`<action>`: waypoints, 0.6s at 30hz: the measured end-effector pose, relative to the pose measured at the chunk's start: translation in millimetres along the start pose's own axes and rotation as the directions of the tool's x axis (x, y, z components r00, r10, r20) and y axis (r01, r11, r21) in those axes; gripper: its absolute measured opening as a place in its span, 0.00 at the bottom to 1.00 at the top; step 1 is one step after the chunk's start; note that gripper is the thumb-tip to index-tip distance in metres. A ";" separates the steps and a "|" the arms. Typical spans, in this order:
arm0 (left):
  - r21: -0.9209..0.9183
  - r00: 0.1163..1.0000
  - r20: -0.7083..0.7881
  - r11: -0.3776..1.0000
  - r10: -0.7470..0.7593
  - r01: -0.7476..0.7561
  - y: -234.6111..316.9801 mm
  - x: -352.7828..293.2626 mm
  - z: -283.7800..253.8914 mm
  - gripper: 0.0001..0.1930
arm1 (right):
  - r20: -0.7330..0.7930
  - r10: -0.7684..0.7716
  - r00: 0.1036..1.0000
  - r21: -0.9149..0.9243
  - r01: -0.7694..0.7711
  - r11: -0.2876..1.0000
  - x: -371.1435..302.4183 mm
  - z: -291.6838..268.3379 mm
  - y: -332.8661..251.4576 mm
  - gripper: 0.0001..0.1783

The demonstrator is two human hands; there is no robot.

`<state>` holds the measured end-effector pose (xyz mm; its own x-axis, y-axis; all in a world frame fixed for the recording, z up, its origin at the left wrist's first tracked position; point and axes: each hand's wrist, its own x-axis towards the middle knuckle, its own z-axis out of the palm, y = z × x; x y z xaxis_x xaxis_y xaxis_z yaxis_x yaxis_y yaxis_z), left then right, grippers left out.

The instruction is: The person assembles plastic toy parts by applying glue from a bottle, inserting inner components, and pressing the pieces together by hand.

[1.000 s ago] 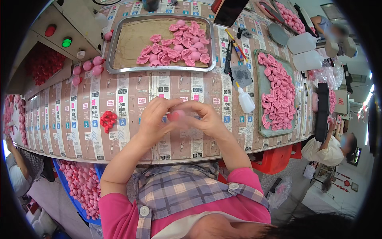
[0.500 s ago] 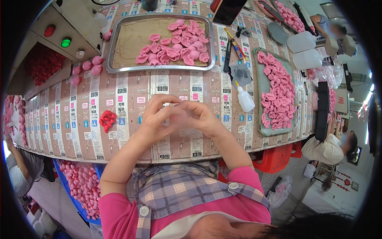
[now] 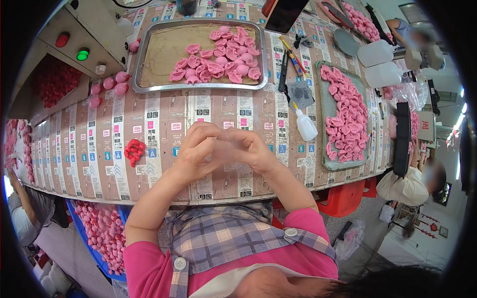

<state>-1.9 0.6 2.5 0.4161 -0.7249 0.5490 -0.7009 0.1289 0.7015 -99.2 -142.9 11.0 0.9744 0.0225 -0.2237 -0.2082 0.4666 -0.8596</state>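
Both hands meet over the near part of the surface, the left hand (image 3: pixel 195 151) and the right hand (image 3: pixel 256 151) with fingers curled and tips drawn together; between them sits only a pale pinkish blur, so whatever is there can't be made out, nor whether either hand is pinching it; ahead of them, the pink pieces (image 3: pixel 216 68) crowd the right half of a metal tray (image 3: pixel 201 89), some round and smooth as balls, others cupped and wavy-edged like little shells, all heaped loosely on a brownish lining; left of the hands, a small clump of glossy red pieces (image 3: pixel 134 152) lies on its own.

The surface (image 3: pixel 164 111) wears striped printed sheeting in brown and white, with pink and blue squares; over on the right, a greenish tray (image 3: pixel 343 165) is packed with more pink shells, a white squeeze bottle (image 3: pixel 307 126) just beside it; at far left stands a pale machine (image 3: pixel 107 30) with a red and a green button, pink balls (image 3: pixel 109 82) near its base; below the edge, a blue crate (image 3: pixel 83 238) brims with pink pieces; out in the room, a red stool (image 3: pixel 343 199) and a co-worker in a pale top (image 3: pixel 407 188) to the right.
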 end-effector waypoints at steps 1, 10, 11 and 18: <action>-0.007 1.000 -0.004 1.000 0.005 -0.005 0.1 0.1 0.0 0.16 | -0.008 0.008 1.000 0.006 -0.008 1.000 0.2 0.4 0.1 0.16; -0.006 1.000 0.016 1.000 -0.004 0.004 2.5 1.7 -1.7 0.15 | 0.020 -0.030 0.999 -0.022 0.031 0.999 1.4 -1.6 2.9 0.14; -0.005 1.000 0.014 1.000 -0.004 0.004 2.8 1.7 -2.0 0.15 | 0.021 -0.031 0.999 -0.023 0.031 0.999 1.4 -0.9 2.2 0.14; 0.021 0.999 0.033 1.000 0.009 -0.009 3.8 3.5 -3.6 0.15 | 0.013 -0.012 1.000 -0.021 0.012 1.000 1.7 -1.5 2.6 0.13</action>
<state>-1.0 1.0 8.7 0.3909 -0.7456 0.5397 -0.7166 0.1215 0.6868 -98.3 -143.0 7.7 0.9778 0.0281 -0.2077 -0.1981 0.4484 -0.8716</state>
